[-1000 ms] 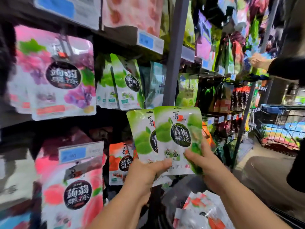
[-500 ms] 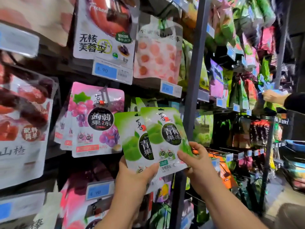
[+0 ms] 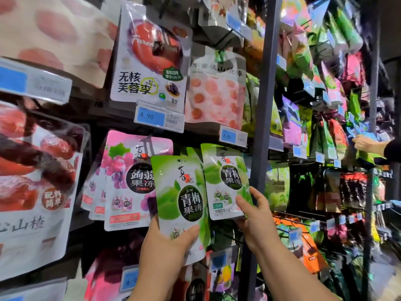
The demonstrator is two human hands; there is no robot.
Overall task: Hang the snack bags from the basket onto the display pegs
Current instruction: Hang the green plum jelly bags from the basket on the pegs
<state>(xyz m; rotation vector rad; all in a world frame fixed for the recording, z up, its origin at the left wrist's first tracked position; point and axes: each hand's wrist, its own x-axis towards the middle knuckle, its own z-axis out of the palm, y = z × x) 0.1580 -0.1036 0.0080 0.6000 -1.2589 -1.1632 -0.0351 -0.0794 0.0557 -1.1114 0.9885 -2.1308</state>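
Drawn apart since the earlier frame, the lower green bag (image 3: pixel 180 198) is gripped by its bottom edge in the left hand (image 3: pixel 167 246), overlapping the pink grape bags (image 3: pixel 128 181). The upper green bag (image 3: pixel 225 181) is pinched at its lower right corner by the right hand (image 3: pixel 258 218), just beside the grey post (image 3: pixel 264 105).

- We hold the left bag (image 3: pixel 180 198) in our left hand (image 3: pixel 165 242), before the hanging bags (image 3: pixel 128 181).
- We hold the right bag (image 3: pixel 225 181) in our right hand (image 3: pixel 258 216), just beside it, left of the post (image 3: pixel 263 127).
- A price tag (image 3: pixel 159 116) sits above both.
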